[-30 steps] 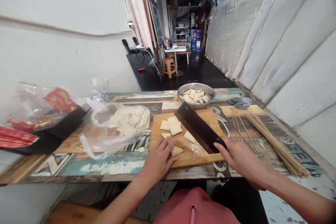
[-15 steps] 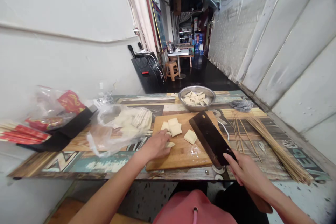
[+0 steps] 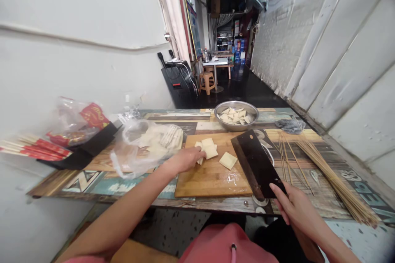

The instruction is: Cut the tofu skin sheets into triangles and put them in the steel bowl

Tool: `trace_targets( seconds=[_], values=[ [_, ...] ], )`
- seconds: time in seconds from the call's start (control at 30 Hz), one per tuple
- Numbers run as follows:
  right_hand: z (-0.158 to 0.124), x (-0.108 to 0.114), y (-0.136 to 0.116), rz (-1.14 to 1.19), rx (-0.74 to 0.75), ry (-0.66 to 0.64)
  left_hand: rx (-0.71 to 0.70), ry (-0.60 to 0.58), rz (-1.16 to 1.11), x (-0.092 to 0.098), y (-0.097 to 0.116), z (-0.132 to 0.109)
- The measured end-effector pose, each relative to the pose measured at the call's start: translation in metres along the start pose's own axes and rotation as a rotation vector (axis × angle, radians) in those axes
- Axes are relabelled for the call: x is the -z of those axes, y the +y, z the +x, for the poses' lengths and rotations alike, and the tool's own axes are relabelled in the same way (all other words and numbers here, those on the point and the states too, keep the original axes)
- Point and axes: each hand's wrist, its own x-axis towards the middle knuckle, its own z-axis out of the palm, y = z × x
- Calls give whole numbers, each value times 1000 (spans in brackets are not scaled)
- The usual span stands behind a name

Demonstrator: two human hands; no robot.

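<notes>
My right hand (image 3: 293, 203) is closed round the handle of a wide dark cleaver (image 3: 256, 164), its blade slanting over the right edge of the wooden cutting board (image 3: 212, 181). At the board's left side, my left hand (image 3: 189, 159) pinches a pale tofu piece (image 3: 200, 161), partly hidden under the fingers. Touching it are several flat tofu squares (image 3: 210, 150) in a loose stack. A single tofu square (image 3: 228, 160) lies apart, between the stack and the blade.
Behind the board stands a steel bowl (image 3: 236, 125) of tofu triangles. To the left lie an opened plastic bag (image 3: 132, 148) of tofu and a black tray (image 3: 92, 146) with packets. Bamboo skewers (image 3: 336, 181) and a grey cloth (image 3: 290, 125) lie on the right.
My left hand has moved up and away from me, from the board's lower left to the stacked squares. The cleaver stays in my right hand, nearly still. The camera view has shifted slightly.
</notes>
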Motion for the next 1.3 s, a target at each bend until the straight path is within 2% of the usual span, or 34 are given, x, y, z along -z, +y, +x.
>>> trace_targets(
  seconds=[0.13,0.47,0.67,0.77,0.83,0.9,1.0,1.07,1.1,1.17,1.2,1.3],
  values=[
    [0,0,0,13,-3,-13,-26,-69,-154,9,-5,-5],
    [0,-2,3,85,-22,-16,-1,-89,-342,13,-4,-11],
    [-1,-3,5,134,-10,-12,23,-53,-235,14,3,-11],
    [-4,-6,10,191,-16,-1,36,-68,-203,25,4,-5],
    [-5,-8,13,237,-26,12,-11,-67,-226,42,3,7],
    [-6,-11,15,276,-38,16,-34,11,-238,67,1,29],
    [-7,-13,16,308,-56,37,42,285,-229,107,-2,77],
    [-7,-14,16,303,-62,47,100,443,-243,123,-3,109],
    [-8,-13,16,298,-61,46,104,480,-251,125,-2,121],
    [-9,-12,17,287,-54,35,81,511,-246,117,4,130],
    [-10,-11,17,281,-50,35,72,512,-240,108,11,126],
    [-12,-7,16,248,-41,37,113,450,-260,64,41,88]
  ],
)
